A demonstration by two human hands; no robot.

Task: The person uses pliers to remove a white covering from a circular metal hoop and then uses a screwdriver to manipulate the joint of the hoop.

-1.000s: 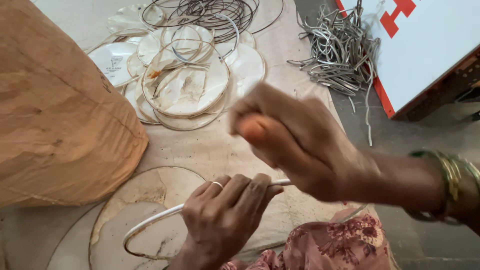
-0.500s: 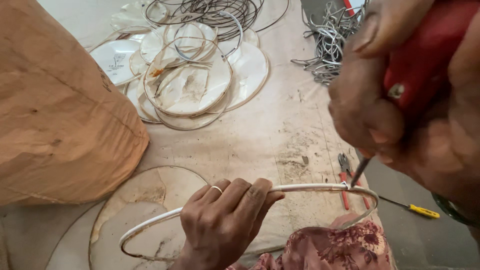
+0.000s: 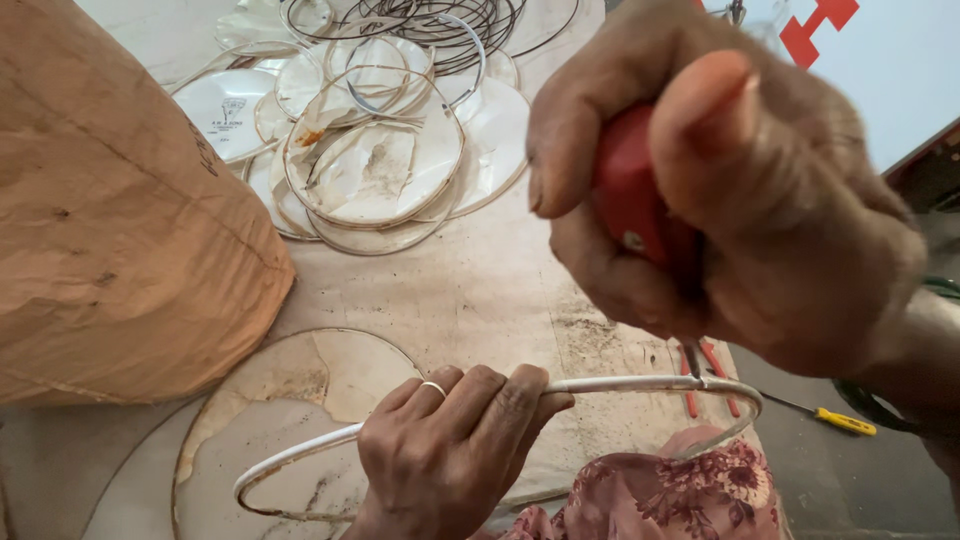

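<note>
My left hand grips a white oval metal ring and holds it level above the work surface, near the bottom middle. My right hand is raised close to the camera at the upper right, its fingers wrapped around the red handle of a tool. The tool's thin metal shaft points down at the ring's right part. A round stained disc lies flat under the ring.
A large brown paper-wrapped bundle fills the left. Stacked round white discs and wire rings lie at the back. Red-handled pliers and a yellow-handled screwdriver lie at the lower right. Floral cloth covers my lap.
My right hand lifted from down by the ring, up toward the camera, with the red-handled tool in it. My left hand kept its hold on the ring.
</note>
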